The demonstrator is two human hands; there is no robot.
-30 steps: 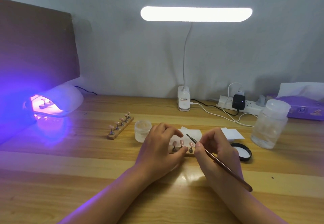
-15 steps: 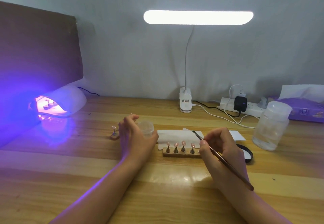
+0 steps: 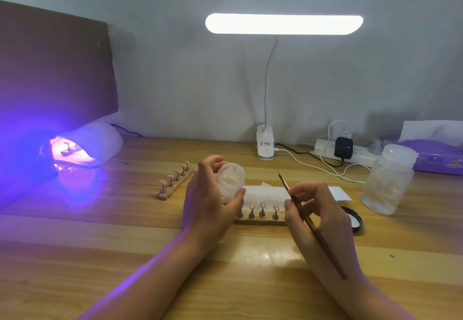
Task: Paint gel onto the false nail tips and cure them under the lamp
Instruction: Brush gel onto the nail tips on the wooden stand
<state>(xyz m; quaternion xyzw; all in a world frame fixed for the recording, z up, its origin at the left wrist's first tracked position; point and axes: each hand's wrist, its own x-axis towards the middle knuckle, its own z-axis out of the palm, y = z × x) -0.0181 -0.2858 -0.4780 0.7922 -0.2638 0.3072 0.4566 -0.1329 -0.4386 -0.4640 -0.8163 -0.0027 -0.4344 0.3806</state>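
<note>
My left hand (image 3: 209,202) grips a small open gel jar (image 3: 230,180), lifted off the table and tilted toward me. A thin brush (image 3: 308,222) is pinched in my right hand (image 3: 318,217), its tip pointing up and left, a short way right of the jar. Between my hands a wooden holder (image 3: 260,220) carries several pink nail tips (image 3: 262,204) on stands. A second holder (image 3: 175,184) with several tips lies to the left. The curing lamp (image 3: 85,145) glows purple at far left, with another holder (image 3: 69,150) inside it.
White wipes (image 3: 265,192) lie behind the near holder. A black jar lid (image 3: 354,220) sits right of my right hand, a clear plastic bottle (image 3: 387,179) beyond it. At the back stand the desk lamp base (image 3: 265,144), a power strip (image 3: 350,151) with cables, and a tissue pack (image 3: 438,159).
My left hand left the near holder, reached left to the gel jar and lifted it, tilting it up. My right hand stayed in place with the brush.
</note>
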